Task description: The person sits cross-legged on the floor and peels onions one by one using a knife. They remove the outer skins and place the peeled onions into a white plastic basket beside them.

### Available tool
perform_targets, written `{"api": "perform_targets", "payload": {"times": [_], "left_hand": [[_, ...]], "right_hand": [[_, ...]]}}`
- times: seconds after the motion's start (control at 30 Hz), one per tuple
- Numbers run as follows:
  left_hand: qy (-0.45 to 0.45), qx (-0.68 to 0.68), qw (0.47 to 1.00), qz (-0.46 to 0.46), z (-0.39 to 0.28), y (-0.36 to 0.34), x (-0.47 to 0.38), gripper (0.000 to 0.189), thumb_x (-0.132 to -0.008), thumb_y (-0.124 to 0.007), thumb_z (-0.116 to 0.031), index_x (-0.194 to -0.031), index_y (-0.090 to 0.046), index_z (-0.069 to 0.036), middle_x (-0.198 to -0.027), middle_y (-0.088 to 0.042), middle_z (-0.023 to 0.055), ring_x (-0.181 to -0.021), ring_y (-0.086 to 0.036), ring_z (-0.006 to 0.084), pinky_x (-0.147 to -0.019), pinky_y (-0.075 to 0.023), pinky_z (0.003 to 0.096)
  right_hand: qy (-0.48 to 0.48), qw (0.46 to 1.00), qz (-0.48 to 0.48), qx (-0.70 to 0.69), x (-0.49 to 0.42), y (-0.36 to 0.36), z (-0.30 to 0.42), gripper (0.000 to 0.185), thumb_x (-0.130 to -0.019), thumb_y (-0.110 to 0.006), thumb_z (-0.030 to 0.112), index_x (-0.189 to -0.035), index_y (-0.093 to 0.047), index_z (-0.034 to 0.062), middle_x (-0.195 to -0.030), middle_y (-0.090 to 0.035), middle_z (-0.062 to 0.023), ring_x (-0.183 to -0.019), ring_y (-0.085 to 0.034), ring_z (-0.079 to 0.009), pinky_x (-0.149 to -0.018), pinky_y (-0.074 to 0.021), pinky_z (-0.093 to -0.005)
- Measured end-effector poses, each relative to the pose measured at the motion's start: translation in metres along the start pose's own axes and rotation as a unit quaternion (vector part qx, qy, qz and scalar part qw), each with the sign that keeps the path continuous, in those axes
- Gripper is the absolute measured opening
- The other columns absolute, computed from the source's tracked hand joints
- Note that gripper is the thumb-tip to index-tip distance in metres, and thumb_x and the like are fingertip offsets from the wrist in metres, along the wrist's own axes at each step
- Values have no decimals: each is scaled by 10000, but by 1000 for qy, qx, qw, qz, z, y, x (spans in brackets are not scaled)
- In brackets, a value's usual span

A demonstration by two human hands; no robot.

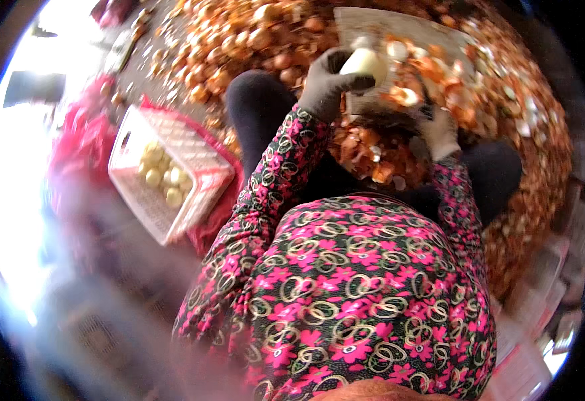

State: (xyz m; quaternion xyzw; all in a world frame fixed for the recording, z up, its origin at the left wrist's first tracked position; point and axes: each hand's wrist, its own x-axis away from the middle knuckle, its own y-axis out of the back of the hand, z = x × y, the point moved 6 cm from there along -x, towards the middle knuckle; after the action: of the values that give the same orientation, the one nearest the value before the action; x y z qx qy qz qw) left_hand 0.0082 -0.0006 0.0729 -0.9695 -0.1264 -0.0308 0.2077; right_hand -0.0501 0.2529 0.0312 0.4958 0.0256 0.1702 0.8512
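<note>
My left hand [326,82], in a grey glove with dark fingertips, holds a peeled whitish onion [365,67] over a wooden board [398,25]. To its right, my gloved right hand [440,131] is blurred by motion. A thin dark tool [421,87] rises from its fingers, too blurred to name surely. Orange onion skins and pale cut ends [435,67] litter the board between and beyond my hands. More loose skins [372,155] lie between my legs, below the board.
A heap of unpeeled onions [232,42] spreads ahead on the left. At my left a white plastic crate [137,200] holds several peeled onions [164,173], with pink-red mesh [212,220] beside it. A large mound of onion skins [528,165] curves along the right.
</note>
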Motion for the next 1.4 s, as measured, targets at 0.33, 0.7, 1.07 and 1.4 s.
{"api": "perform_targets", "payload": {"times": [0.33, 0.7, 1.07, 1.4], "left_hand": [[-94, -272, 850, -441, -142, 368, 157, 406, -744, -764, -224, -1040, -615, 10, -889, -652, 82, -821, -638, 197, -638, -524, 276], [21, -594, 801, -73, -162, 254, -26, 507, -797, -694, -430, -996, -652, 34, -808, -673, 95, -726, -615, 148, -681, -484, 294], [317, -635, 705, -12, 77, 256, -150, 772, -706, -636, -641, -1200, -579, -50, -1166, -609, 182, -1081, -576, 279, -909, -449, 362], [226, -72, 914, -328, 187, 275, -87, 775, -633, -825, -303, -1240, -479, 33, -1141, -600, 170, -1035, -585, 281, -857, -468, 348]], "right_hand": [[-239, 866, 121, -422, -2, -53, -38, 168, -798, -703, 167, -917, -659, 57, -643, -572, -7, -524, -509, -105, -473, -404, -246], [-196, 886, 89, -410, 8, -37, -26, 129, -838, -649, 94, -957, -624, 53, -704, -581, 13, -547, -534, -89, -454, -437, -224], [-205, 895, 78, -389, 59, 29, 72, 140, -854, -602, 88, -964, -584, 3, -712, -568, -22, -557, -524, -94, -488, -432, -228], [-366, 827, 115, -410, 88, 42, 103, 229, -849, -624, 136, -1020, -563, -2, -733, -565, -26, -559, -524, -87, -469, -449, -214]]}}
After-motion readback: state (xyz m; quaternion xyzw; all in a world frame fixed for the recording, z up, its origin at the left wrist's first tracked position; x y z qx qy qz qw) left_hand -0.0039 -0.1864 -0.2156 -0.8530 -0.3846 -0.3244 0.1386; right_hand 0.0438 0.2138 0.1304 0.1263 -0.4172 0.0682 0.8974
